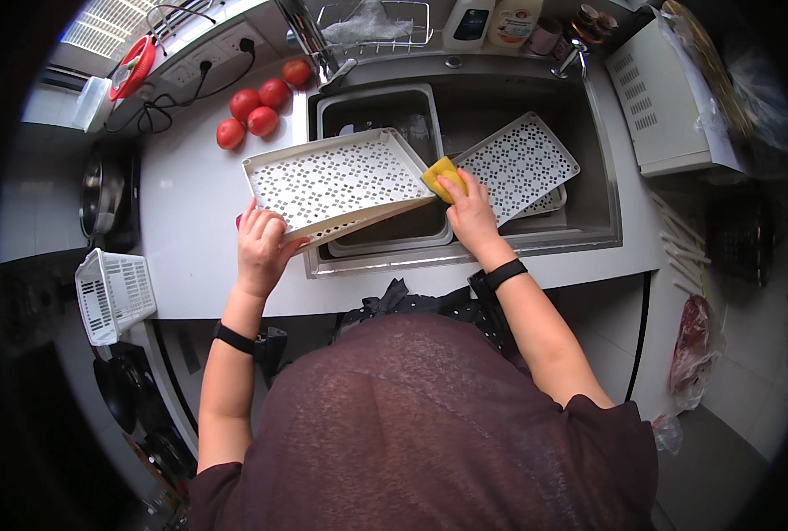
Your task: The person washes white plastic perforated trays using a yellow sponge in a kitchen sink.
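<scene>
My left hand grips the near left corner of a white perforated plastic tray, which is tilted over the left part of the sink. In my right hand is a yellow sponge, pressed at the tray's right end. Beneath the tray, a grey rectangular basin sits in the stainless steel sink; the tray hides part of its inside. A second perforated tray leans in the right side of the sink, with another white piece partly hidden under it.
Several tomatoes lie on the white counter left of the faucet. Bottles and a wire rack stand behind the sink. A white basket is at the counter's left edge, and a pale vented appliance at right.
</scene>
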`<state>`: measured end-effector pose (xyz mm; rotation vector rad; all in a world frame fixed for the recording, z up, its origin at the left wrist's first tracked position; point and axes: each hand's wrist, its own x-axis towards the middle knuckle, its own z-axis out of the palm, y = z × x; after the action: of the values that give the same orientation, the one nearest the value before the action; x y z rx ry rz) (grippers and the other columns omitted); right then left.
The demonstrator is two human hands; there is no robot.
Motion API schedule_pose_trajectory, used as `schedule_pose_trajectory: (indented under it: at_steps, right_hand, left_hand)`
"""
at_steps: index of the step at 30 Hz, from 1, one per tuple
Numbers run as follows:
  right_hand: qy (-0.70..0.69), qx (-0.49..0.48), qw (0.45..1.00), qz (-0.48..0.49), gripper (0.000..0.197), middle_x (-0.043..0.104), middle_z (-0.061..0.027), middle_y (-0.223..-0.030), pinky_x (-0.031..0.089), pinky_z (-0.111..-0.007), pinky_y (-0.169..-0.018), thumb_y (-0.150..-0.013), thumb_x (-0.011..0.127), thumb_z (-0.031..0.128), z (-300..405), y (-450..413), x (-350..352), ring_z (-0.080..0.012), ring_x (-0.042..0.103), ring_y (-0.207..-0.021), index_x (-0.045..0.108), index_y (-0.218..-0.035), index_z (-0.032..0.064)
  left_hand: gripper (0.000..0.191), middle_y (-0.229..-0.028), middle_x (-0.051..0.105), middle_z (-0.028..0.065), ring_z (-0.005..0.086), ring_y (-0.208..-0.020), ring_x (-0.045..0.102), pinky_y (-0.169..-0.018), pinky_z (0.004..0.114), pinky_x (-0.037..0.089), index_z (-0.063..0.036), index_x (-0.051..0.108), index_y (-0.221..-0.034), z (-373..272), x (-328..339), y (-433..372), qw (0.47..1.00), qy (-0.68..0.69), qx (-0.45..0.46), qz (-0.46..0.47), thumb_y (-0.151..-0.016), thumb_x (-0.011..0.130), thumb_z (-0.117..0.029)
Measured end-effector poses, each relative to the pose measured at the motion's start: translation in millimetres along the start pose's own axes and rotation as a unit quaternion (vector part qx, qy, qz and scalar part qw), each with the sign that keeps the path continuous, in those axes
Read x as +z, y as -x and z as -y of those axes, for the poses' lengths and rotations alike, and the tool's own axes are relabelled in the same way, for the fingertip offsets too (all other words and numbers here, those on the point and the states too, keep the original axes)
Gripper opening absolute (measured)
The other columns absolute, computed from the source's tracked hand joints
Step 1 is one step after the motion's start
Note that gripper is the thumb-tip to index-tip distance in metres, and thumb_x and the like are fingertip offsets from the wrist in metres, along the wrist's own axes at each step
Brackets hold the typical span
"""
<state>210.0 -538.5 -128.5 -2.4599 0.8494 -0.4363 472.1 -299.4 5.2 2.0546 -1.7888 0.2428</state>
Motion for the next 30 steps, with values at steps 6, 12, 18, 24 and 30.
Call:
schedule_pose_trajectory:
  at_steps: [6,12,18,24,30]
  right_hand:
    - [-0.016,0.019,0.999,-0.035,0.053,0.043,-0.0146,-0.136,0.047,-0.044,-0.095,-0.079,0.058,0.006,5,8,3,-0.0390,0.047,-0.113,0.055,-0.130,0.0213]
    - [-0.084,0.145,0.986,-0.017,0.052,0.043,-0.0139,-0.132,0.046,-0.046,-0.093,-0.079,0.071,0.038,13,-12,13,-0.0385,0.046,-0.115,0.055,-0.124,0.0189]
    - [-0.028,0.222,0.974,0.038,0.080,0.038,-0.0121,-0.131,0.044,-0.045,-0.096,-0.067,0.078,0.055,29,-33,5,-0.0360,0.043,-0.121,0.044,-0.128,0.0181]
    - [-0.070,0.264,0.961,0.041,0.088,0.036,-0.0141,-0.130,0.043,-0.044,-0.097,-0.060,0.084,0.050,26,-42,9,-0.0377,0.041,-0.122,0.040,-0.128,0.0169]
    - [-0.059,0.272,0.959,0.050,0.077,0.035,-0.0145,-0.130,0.043,-0.046,-0.098,-0.063,0.083,0.033,21,-45,17,-0.0396,0.041,-0.120,0.041,-0.126,0.0190]
  left_hand:
    - [0.038,-0.078,0.050,0.0099,0.0312,-0.079,0.053,-0.102,0.055,0.040,-0.0061,0.048,-0.080,4,13,-5,0.999,-0.014,0.007,-0.050,-0.068,0.080,-0.023]
    - [0.041,-0.077,0.044,0.0079,0.0291,-0.075,0.049,-0.101,0.059,0.041,-0.0079,0.047,-0.081,-5,16,-10,0.995,-0.009,0.052,-0.086,-0.066,0.084,-0.017]
    - [0.043,-0.079,0.043,0.0073,0.0281,-0.078,0.048,-0.102,0.059,0.039,-0.0089,0.048,-0.086,-6,18,-4,0.993,-0.032,0.065,-0.089,-0.066,0.084,-0.020]
    - [0.046,-0.079,0.044,0.0077,0.0282,-0.076,0.047,-0.101,0.059,0.039,-0.0085,0.047,-0.088,-6,21,-3,0.993,-0.015,0.054,-0.100,-0.066,0.085,-0.021]
    - [0.047,-0.080,0.046,0.0104,0.0290,-0.073,0.048,-0.094,0.047,0.048,-0.0065,0.045,-0.092,-4,8,-16,0.988,0.037,0.016,-0.151,-0.069,0.085,-0.014]
